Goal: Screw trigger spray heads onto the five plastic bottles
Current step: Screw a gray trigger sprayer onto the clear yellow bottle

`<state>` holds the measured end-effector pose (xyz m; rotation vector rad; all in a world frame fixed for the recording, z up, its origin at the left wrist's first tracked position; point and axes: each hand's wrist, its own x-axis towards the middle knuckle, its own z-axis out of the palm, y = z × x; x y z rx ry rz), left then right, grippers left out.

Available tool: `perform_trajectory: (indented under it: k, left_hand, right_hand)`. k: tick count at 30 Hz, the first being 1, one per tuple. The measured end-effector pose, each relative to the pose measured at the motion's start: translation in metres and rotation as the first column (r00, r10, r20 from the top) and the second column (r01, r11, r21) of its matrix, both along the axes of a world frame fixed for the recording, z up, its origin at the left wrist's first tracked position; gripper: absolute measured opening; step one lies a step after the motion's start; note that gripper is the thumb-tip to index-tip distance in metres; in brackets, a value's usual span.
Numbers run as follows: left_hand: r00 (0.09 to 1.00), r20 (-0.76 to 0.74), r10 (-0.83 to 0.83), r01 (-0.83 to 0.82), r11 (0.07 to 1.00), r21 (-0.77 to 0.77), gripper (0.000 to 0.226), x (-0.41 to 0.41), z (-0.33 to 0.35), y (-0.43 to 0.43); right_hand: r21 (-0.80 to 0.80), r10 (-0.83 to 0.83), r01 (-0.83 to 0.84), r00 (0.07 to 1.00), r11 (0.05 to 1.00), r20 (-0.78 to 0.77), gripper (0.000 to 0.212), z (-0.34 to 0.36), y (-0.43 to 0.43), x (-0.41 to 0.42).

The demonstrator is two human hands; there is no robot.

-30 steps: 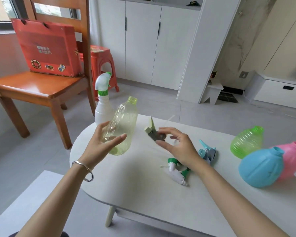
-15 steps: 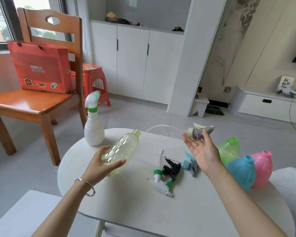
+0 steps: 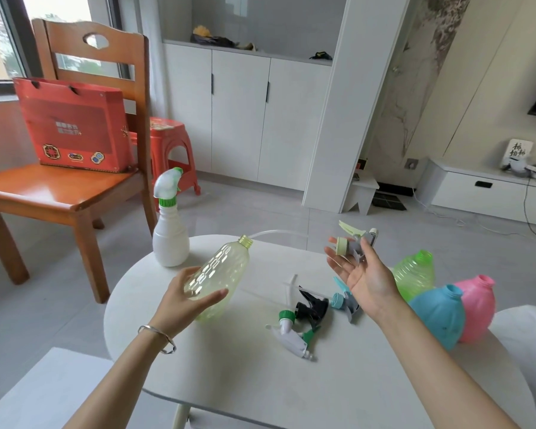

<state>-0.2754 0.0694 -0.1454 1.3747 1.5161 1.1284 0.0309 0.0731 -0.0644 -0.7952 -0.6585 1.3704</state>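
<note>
The left hand (image 3: 188, 300) wraps round the yellow bottle (image 3: 220, 280). The right hand (image 3: 362, 274) lightly pinches the spray head (image 3: 351, 243). Its long tube (image 3: 273, 233) could miss the bottle's mouth and bend.

The left hand (image 3: 184, 301) wears a thin silver bangle (image 3: 158, 339) at its wrist.

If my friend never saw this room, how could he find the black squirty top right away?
Look at the round white table, where three loose spray heads lie in a cluster near its middle. The black plastic trigger spray head lies between the white spray head with a green collar and the grey spray head with a blue collar. It is the only all-black one.
</note>
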Motion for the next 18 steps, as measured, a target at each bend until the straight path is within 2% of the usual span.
perform_trajectory:
  k: [3, 8, 12, 15, 18]
  left_hand:
    - [1.0, -0.008, -0.018, 0.018, 1.0, 0.012, 0.068, 0.001, 0.001, -0.002]
    - [1.0, 0.001, 0.017, -0.017, 1.0, 0.02, 0.067, -0.001, 0.004, -0.002]
    - [1.0, 0.002, 0.009, -0.009, 1.0, 0.013, 0.066, -0.003, 0.004, -0.002]
    - [1.0, -0.003, -0.03, 0.03, 1.0, 0.008, 0.068, -0.003, 0.006, -0.005]
    - [0.986, -0.035, -0.164, 0.164, 0.986, 0.004, 0.075, 0.0, 0.012, -0.01]
  right_hand:
    - [-0.021, -0.015, 0.016, 0.999, 1.0, 0.035, 0.032, -0.001, -0.001, 0.0]
    - [0.006, -0.086, 0.086, 0.995, 0.996, -0.05, 0.03, 0.001, 0.0, 0.006]
    - [-0.005, -0.06, 0.06, 0.998, 0.998, -0.029, 0.03, -0.001, 0.002, 0.008]
    - [-0.015, -0.037, 0.038, 0.995, 0.999, 0.092, 0.027, -0.004, 0.003, 0.007]
    - [-0.005, -0.003, 0.004, 0.957, 1.0, 0.289, 0.018, -0.007, 0.002, 0.002]
